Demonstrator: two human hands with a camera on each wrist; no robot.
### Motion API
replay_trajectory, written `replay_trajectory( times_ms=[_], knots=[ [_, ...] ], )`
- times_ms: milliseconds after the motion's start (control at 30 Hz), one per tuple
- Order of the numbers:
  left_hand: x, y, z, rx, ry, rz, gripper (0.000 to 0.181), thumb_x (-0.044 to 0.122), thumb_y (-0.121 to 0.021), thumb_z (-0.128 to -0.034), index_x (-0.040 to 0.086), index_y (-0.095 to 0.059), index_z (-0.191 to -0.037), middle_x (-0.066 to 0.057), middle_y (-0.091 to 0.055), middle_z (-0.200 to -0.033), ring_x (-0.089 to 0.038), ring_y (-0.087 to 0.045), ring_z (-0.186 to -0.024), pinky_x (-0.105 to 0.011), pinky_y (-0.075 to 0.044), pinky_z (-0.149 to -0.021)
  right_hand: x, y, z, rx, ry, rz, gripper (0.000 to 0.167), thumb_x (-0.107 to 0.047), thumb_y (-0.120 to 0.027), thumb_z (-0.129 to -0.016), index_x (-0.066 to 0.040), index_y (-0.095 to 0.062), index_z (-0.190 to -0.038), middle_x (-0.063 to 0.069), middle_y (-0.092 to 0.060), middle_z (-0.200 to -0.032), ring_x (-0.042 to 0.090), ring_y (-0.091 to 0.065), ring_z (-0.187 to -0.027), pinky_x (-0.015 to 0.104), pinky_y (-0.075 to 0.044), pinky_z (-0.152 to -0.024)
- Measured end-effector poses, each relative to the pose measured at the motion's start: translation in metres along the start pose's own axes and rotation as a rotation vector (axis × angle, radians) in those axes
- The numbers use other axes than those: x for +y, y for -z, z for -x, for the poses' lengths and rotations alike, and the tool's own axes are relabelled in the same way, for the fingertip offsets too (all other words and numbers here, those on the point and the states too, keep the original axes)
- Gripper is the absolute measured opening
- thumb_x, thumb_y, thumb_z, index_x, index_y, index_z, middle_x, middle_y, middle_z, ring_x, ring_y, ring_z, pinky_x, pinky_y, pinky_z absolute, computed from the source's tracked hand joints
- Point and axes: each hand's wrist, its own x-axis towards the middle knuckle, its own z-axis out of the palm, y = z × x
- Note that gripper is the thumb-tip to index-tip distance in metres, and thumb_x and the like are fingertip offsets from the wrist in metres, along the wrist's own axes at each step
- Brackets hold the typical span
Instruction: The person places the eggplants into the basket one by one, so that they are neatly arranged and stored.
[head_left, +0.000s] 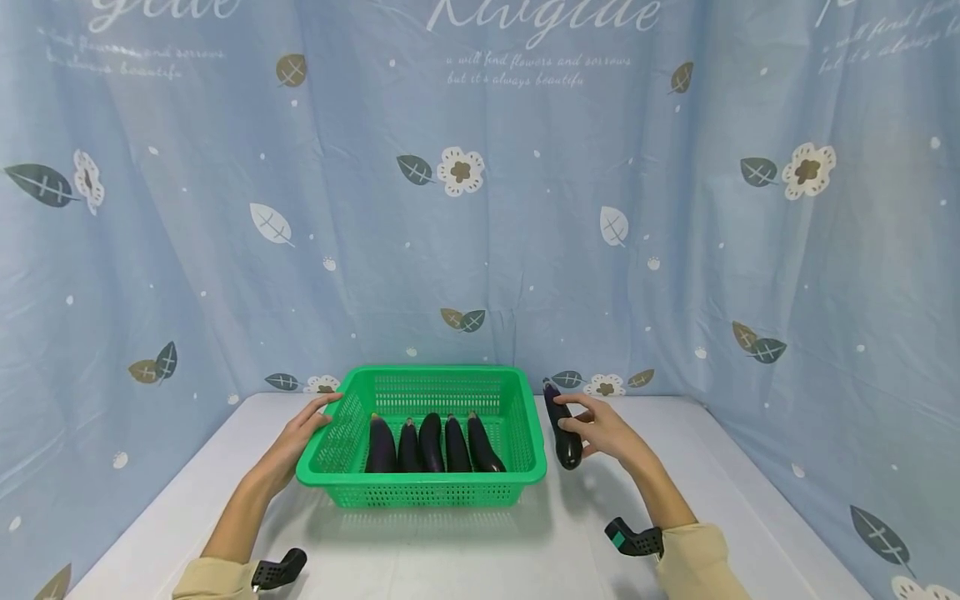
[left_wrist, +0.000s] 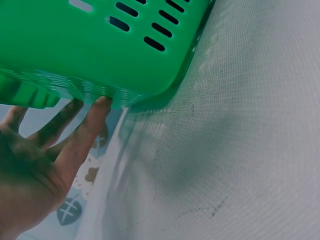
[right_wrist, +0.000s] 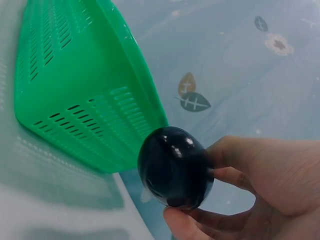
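Note:
My right hand (head_left: pixel 600 427) grips a dark purple eggplant (head_left: pixel 566 437) just outside the right side of the green basket (head_left: pixel 420 492). Its glossy rounded end (right_wrist: pixel 172 167) faces the camera in the right wrist view, with thumb and fingers around it. The eggplant hangs above the table, its stem end pointing toward the curtain. Inside the basket, several eggplants (head_left: pixel 431 442) lie side by side in a row, stems toward the back. My left hand (head_left: pixel 295 433) rests against the basket's left side near the rim; in the left wrist view its extended fingers (left_wrist: pixel 82 137) touch the outer wall.
A white table (head_left: pixel 450 558) carries the basket. Behind it and along both sides hangs a blue curtain (head_left: pixel 525 250) printed with leaves and flowers. Black wrist devices sit on the left arm (head_left: pixel 279 570) and the right arm (head_left: pixel 633 540).

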Motion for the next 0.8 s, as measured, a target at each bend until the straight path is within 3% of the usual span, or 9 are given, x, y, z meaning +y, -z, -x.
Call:
replay_trajectory(
  times_ms=[200, 433, 600, 800],
  knots=[
    [0.000, 0.000, 0.001, -0.010, -0.011, 0.007, 0.050, 0.032, -0.036, -0.1065, 0.023, -0.026, -0.155, -0.020, -0.014, -0.161, -0.019, -0.052, -0.115, -0.030, -0.051, -0.083, -0.005, 0.000, -0.001, -0.004, 0.012, -0.006, 0.048, -0.023, -0.062, -0.097, -0.010, -0.051, -0.142, 0.021, -0.065, -0.110, 0.018, -0.064, -0.078, 0.039, -0.058, -0.061],
    [-0.002, 0.000, 0.001, 0.001, -0.009, 0.000, 0.049, 0.032, -0.035, -0.1070, 0.024, -0.027, -0.155, -0.017, -0.016, -0.162, -0.018, -0.049, -0.117, -0.028, -0.050, -0.085, -0.009, 0.002, -0.006, -0.011, 0.021, 0.019, 0.045, -0.021, -0.062, -0.097, -0.012, -0.053, -0.140, 0.022, -0.064, -0.113, 0.017, -0.064, -0.078, 0.039, -0.059, -0.061],
    [-0.001, -0.001, 0.001, -0.002, -0.010, 0.001, 0.049, 0.033, -0.035, -0.1069, 0.024, -0.027, -0.155, -0.017, -0.015, -0.162, -0.028, -0.046, -0.126, -0.028, -0.049, -0.086, -0.014, 0.004, -0.010, -0.028, 0.038, 0.031, 0.045, -0.022, -0.061, -0.097, -0.011, -0.053, -0.140, 0.024, -0.063, -0.119, 0.018, -0.065, -0.081, 0.037, -0.058, -0.060],
    [0.000, 0.000, 0.001, -0.011, -0.006, 0.003, 0.050, 0.033, -0.035, -0.1071, 0.025, -0.026, -0.155, -0.015, -0.007, -0.165, -0.042, -0.033, -0.140, -0.029, -0.046, -0.091, -0.021, 0.006, -0.012, -0.041, 0.059, 0.040, 0.045, -0.020, -0.061, -0.097, -0.009, -0.053, -0.140, 0.026, -0.063, -0.118, 0.018, -0.066, -0.080, 0.036, -0.058, -0.059]
  ],
)
